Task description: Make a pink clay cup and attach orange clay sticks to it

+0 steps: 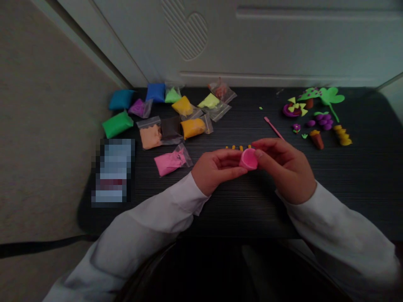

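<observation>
Round pink clay-like cup (249, 160) | left hand (214, 170), I'm seeing, is gripping its side | right hand (289, 171) is pinching its rim

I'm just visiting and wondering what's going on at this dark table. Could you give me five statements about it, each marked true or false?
1. The left hand and right hand both touch the pink cup. True.
2. The cup's opening is pressed face down on the table. False: its hollow inside faces the camera.
3. Small yellow pieces lie just beyond the cup. True.
4. The pink stick is nearer the left hand. False: it is nearer the right.
5. The purple cluster lies on the table's right side. True.
</observation>
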{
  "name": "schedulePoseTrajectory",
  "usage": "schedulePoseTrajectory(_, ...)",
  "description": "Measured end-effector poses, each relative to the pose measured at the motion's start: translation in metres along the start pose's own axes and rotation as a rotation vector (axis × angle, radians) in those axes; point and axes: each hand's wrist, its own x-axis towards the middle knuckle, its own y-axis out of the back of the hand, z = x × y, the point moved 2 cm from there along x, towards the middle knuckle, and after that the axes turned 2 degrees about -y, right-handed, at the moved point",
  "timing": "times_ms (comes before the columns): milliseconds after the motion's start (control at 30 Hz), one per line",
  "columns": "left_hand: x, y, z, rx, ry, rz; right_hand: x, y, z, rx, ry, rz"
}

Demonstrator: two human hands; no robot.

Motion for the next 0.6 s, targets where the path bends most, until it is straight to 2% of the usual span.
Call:
schedulePoseTrajectory(100, 0.0024, 0.0029, 0.0017, -0.034, -0.042, 0.044, -0.0016, -0.0012, -0.0026, 0.1, -0.048, 0.012)
schedulePoseTrajectory(200, 0.0037, 0.0061, 0.0022, -0.076, -0.096, 0.079, -0.0028, -0.005, -0.0025, 0.17, -0.081, -0.056)
schedulePoseTrajectory(300, 0.0034, 0.007, 0.0007, -0.092, -0.117, 0.085, -0.0027, -0.0078, -0.0004, 0.155, -0.094, -0.093)
schedulePoseTrajectory(600, 0.0015, 0.0058, 0.0004, -0.038, -0.08, 0.129, -0.0002, -0.0057, 0.0024, 0.043, -0.084, -0.048)
